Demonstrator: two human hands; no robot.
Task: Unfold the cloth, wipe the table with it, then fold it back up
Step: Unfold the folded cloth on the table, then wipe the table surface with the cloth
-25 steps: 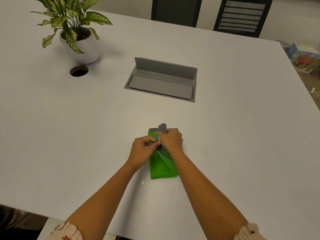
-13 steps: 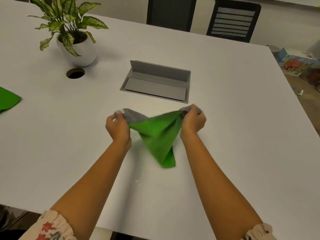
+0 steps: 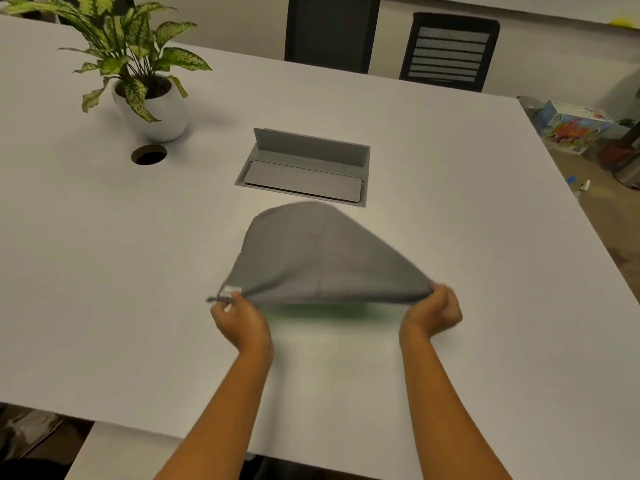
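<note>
The cloth is open and billows above the white table, grey side up, with a blurred strip of its green underside showing along the near edge. My left hand pinches the near left corner, where a small white tag sits. My right hand grips the near right corner. The far edge of the cloth is rounded in the air, just short of the grey cable box. Both hands are about a cloth's width apart.
A grey cable box with its lid raised is set into the table beyond the cloth. A potted plant and a round cable hole stand at the far left. Two dark chairs are behind the table; a colourful box lies on the floor to the right.
The hands went from pinching the folded green cloth to pulling its corners apart; now the cloth is spread wide and flipped forward, grey side up. The view shifted, so the green cloth at left is out of frame.
</note>
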